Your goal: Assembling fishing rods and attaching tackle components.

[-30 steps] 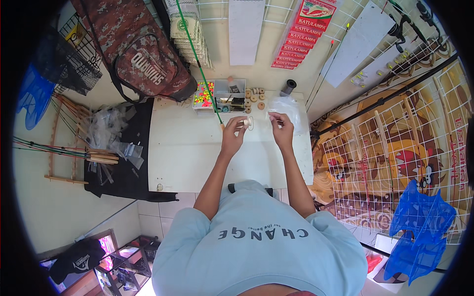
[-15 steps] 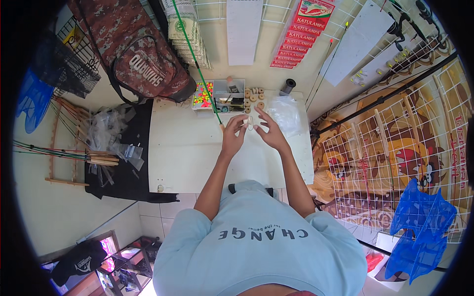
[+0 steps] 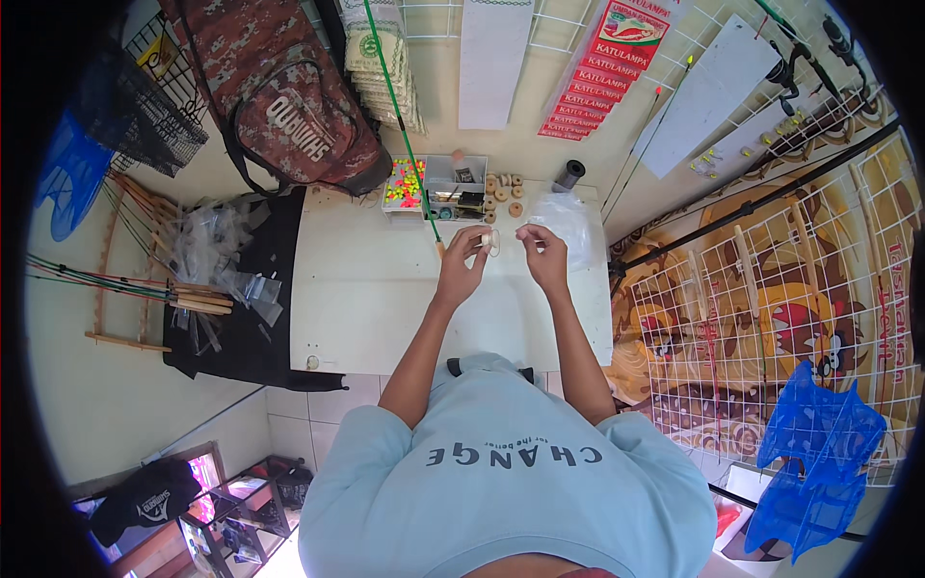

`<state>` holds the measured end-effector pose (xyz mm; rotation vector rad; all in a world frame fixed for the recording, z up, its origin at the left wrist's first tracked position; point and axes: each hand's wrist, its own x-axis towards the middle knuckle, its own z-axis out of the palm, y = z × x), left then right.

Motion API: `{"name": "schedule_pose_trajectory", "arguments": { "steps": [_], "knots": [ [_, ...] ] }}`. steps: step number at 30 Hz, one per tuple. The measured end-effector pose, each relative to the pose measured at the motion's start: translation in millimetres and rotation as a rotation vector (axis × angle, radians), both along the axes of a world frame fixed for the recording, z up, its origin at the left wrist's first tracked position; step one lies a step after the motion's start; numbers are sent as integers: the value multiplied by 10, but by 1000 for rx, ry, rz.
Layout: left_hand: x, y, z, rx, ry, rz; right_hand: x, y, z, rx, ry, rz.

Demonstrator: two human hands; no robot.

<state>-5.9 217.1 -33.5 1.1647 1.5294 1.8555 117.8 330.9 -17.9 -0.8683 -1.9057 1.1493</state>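
My left hand [image 3: 462, 265], above the white table [image 3: 385, 299], is closed on a small pale spool [image 3: 488, 239]. A loop of thin thread or line hangs from its right side. A short gap away, my right hand [image 3: 546, 255] has thumb and fingertips pinched together; what they hold, if anything, is too small to make out. Just left of my left hand, a green fishing rod [image 3: 402, 120] with a cork-coloured end slants up toward the wall. Several wooden spools [image 3: 515, 209] lie beyond my hands.
A clear compartment box [image 3: 456, 210] with bright floats [image 3: 406, 183] stands at the back. Plastic bags [image 3: 570, 226] and a black roll [image 3: 570, 175] lie to its right. A camouflage bag [image 3: 299, 125] hangs back left. More rods [image 3: 202, 301] and clear packaging lie on black cloth [image 3: 207, 356].
My right hand has drawn away from the spool to the right, and its spread fingers have closed into a pinch. The left hand keeps the spool. The view has shifted slightly.
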Motion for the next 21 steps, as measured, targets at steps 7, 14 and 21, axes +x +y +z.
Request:
{"name": "schedule_pose_trajectory", "arguments": {
  "steps": [7, 14, 21],
  "knots": [
    [-8, 35, 29, -17, 6, 142, 49, 38, 21, -130, -93, -90],
    [-48, 3, 39, -77, 50, 226, 98, 70, 95, -228, 42, 48],
    [-51, 28, 23, -80, 140, 166, 145, 149, -21, -56, -6, 16]
  ]
}}
